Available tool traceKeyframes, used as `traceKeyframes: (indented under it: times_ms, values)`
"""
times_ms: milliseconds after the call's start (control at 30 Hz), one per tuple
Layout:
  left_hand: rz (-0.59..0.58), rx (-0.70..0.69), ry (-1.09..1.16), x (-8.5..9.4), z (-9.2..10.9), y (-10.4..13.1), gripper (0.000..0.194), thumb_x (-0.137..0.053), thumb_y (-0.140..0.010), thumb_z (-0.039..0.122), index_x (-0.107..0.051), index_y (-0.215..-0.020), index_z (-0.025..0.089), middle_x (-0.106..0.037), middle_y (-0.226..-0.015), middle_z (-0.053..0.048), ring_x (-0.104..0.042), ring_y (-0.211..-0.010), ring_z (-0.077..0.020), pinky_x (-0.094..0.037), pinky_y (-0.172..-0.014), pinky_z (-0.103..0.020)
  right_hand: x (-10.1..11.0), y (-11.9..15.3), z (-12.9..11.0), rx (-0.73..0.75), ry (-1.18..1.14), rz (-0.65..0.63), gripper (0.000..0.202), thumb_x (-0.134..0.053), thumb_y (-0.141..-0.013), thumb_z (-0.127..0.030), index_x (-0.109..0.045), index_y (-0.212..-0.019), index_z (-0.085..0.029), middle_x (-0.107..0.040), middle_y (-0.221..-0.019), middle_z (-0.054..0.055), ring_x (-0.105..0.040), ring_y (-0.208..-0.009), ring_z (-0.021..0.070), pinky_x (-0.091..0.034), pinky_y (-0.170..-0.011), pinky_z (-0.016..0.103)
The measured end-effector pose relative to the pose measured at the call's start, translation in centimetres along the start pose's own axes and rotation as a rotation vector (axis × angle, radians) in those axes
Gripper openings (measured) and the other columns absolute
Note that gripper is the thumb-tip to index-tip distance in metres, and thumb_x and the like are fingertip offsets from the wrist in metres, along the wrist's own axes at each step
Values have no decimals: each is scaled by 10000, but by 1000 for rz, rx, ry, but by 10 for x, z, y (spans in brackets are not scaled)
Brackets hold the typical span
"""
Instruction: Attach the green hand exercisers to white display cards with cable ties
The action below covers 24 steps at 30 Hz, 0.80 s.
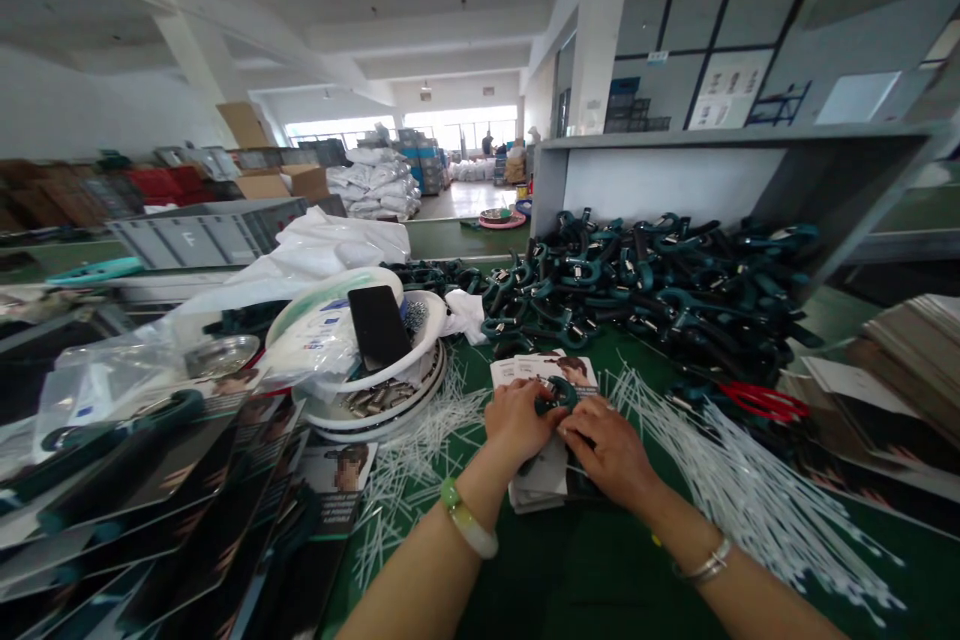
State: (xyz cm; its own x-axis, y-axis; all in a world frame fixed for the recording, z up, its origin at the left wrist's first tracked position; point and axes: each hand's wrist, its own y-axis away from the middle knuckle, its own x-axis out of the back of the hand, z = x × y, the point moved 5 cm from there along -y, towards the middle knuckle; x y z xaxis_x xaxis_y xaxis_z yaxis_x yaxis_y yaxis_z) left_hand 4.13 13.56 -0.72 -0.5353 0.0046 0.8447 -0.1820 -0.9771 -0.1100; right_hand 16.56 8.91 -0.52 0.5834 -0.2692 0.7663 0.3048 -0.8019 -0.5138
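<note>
My left hand [521, 417] is closed around a teal hand tool [557, 394] with a curved head and holds it down on a stack of printed cards [540, 490]. My right hand [611, 450] is just to the right, fingertips pinched together against the tool's side. Whatever sits in that pinch is too small to make out. The tool's lower part is hidden by both hands. White cable ties [772, 500] are fanned out to the right of my right hand, and more loose ties [420, 470] are scattered on the left.
A big heap of teal and black tools [637, 280] lies behind my hands. Red-handled scissors [765, 401] rest on the right, beside stacked cards [900, 390]. On the left stand white bowls [431, 325] of metal parts with a phone [377, 328] on top, and carded tools [150, 480].
</note>
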Motion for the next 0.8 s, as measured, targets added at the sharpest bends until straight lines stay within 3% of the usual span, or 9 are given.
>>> traceKeyframes:
  times_ms: [167, 333, 467, 567, 633, 700, 800]
  values:
    - [-3, 12, 13, -4, 3, 1, 192, -592, -758, 412, -660, -912, 320, -583, -1138, 13, -510, -1041, -223, -414, -851, -324, 2, 0, -2, 2, -151, -83, 200, -469, -853, -217, -574, -687, -181, -544, -720, 33, -526, -735, 165, -402, -660, 293]
    - [29, 11, 11, -4, 8, 3, 185, -570, -778, 406, -669, -918, 335, -587, -1136, 3, -502, -1061, -258, -428, -831, -373, 11, 2, -3, -33, -185, -198, 190, -449, -873, -242, -585, -752, -188, -550, -744, 29, -529, -736, 157, -411, -668, 285]
    - [172, -18, 88, 16, 2, 10, 259, -553, -790, 437, -657, -988, 307, -542, -1202, -48, -487, -1104, -271, -405, -885, -414, 24, 15, -9, -34, -99, -319, 181, -524, -842, -302, -574, -991, -212, -586, -864, 37, -546, -745, 157, -429, -639, 270]
    - [306, 20, 178, 33, -22, 26, 324, -529, -801, 445, -626, -1042, 251, -545, -1176, -89, -516, -1056, -252, -407, -887, -403, 29, 29, -15, -34, 112, -296, 145, -577, -804, -299, -590, -912, -204, -608, -822, 45, -563, -742, 184, -425, -627, 284]
    - [260, 96, 303, 30, -44, 39, 383, -545, -783, 455, -589, -1071, 206, -601, -1054, -89, -577, -893, -217, -456, -786, -365, 27, 35, -22, -1, 239, -259, 76, -543, -821, -248, -597, -830, -196, -611, -774, 51, -570, -721, 193, -420, -623, 293]
    - [120, 139, 499, 17, -61, 51, 383, -583, -752, 442, -589, -1010, 159, -644, -862, -59, -593, -709, -171, -475, -661, -302, 21, 37, -32, 68, 351, -245, 94, -517, -821, -182, -598, -774, -190, -608, -741, 58, -568, -688, 198, -409, -609, 301]
    - [51, 101, 724, 2, -66, 63, 248, -591, -755, 352, -626, -875, 138, -669, -779, -46, -590, -639, -134, -465, -605, -245, 13, 36, -50, 188, 495, -248, 124, -518, -772, -91, -589, -729, -182, -605, -712, 68, -554, -655, 204, -377, -562, 297]
